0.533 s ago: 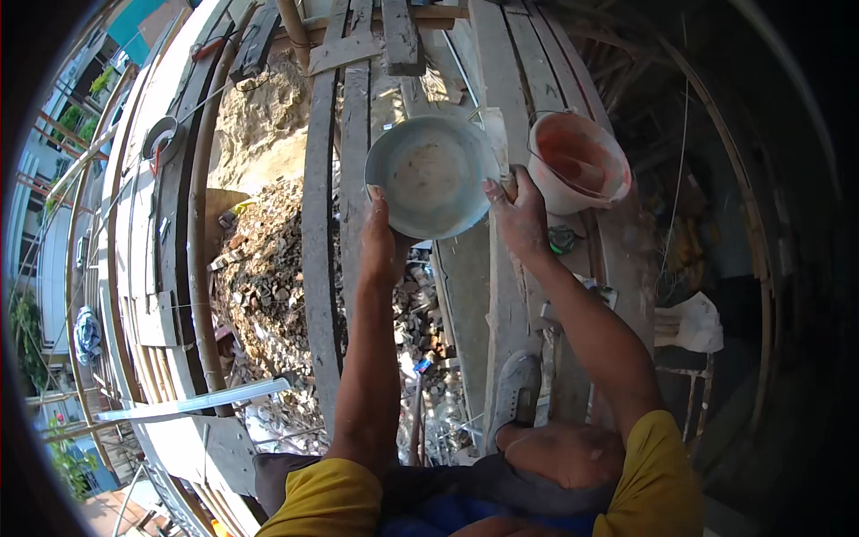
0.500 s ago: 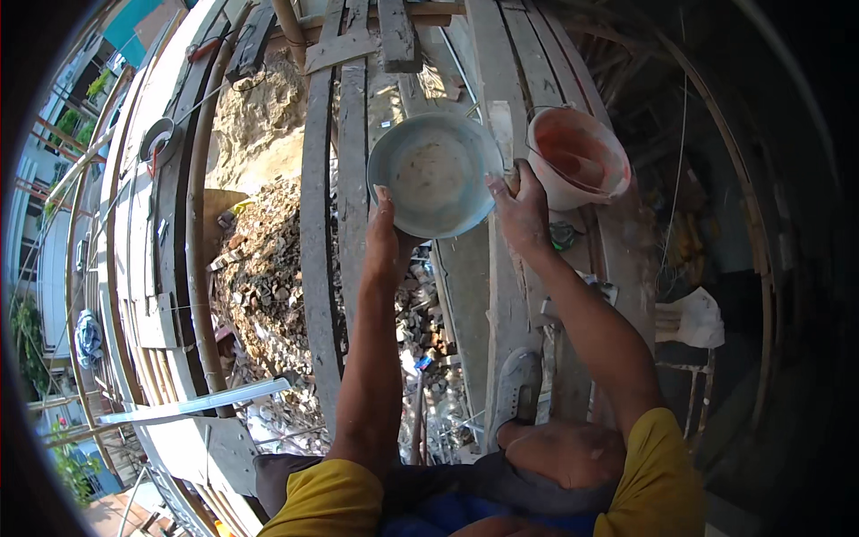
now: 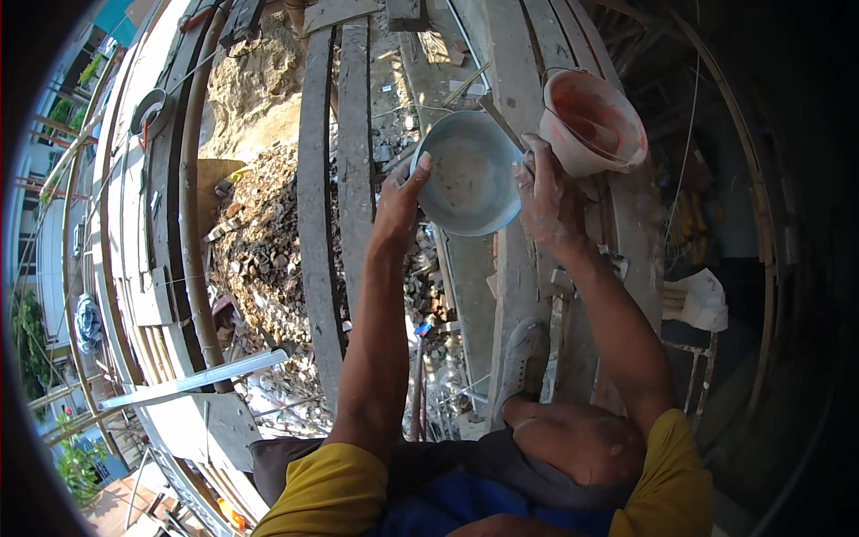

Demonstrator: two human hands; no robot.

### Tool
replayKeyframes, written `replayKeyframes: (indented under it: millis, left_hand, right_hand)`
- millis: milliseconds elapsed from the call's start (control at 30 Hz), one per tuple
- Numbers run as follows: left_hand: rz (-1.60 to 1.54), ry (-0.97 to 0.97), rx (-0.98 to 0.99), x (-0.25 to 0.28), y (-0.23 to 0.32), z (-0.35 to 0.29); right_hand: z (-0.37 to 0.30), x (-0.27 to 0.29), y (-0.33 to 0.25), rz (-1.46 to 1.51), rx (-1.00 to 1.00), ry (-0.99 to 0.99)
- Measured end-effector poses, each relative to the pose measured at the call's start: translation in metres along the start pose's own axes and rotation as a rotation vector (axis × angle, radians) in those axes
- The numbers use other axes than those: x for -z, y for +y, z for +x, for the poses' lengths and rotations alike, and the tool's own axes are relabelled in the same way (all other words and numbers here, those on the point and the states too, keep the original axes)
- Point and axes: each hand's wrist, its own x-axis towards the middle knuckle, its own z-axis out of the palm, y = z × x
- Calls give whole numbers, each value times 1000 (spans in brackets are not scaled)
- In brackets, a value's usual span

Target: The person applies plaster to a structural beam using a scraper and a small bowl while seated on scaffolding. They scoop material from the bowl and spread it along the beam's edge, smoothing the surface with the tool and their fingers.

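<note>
A round grey-blue bowl (image 3: 465, 174), with a thin pale residue on its inside, is held out in front of me over the gap between planks. My left hand (image 3: 400, 199) grips its left rim, thumb over the edge and the other fingers mostly hidden. My right hand (image 3: 552, 192) is closed at the right rim around a flat-bladed scraper (image 3: 501, 123). Its thin blade points up and left past the bowl's edge; most of the handle is hidden in the fist. A pale bucket (image 3: 621, 164) with reddish stains inside stands just beyond my right hand.
Long wooden planks (image 3: 318, 206) run away from me, with gaps between them. Rubble (image 3: 259, 242) lies below. At left are a bamboo pole (image 3: 192, 179), a pale metal strip (image 3: 197, 379) and a small grey pail (image 3: 152, 112). A white sack (image 3: 702, 300) hangs at right.
The bowl and both hands have shifted right, and the bowl is tilted more. The scraper blade has turned from nearly upright to slanting left. The view has shifted slightly too.
</note>
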Motion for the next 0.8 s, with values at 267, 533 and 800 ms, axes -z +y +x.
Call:
replayKeyframes:
  millis: [267,533,800]
  left_hand:
    - [82,119,-169,-21,6,-6]
    - [130,114,-179,-16,-3,-8]
    - [144,78,-204,-20,-9,-11]
  right_hand:
    - [-16,-7,-52,-188,18,-560]
    - [-9,-17,-63,-116,-64,-565]
    - [9,-27,-38,-60,-55,-477]
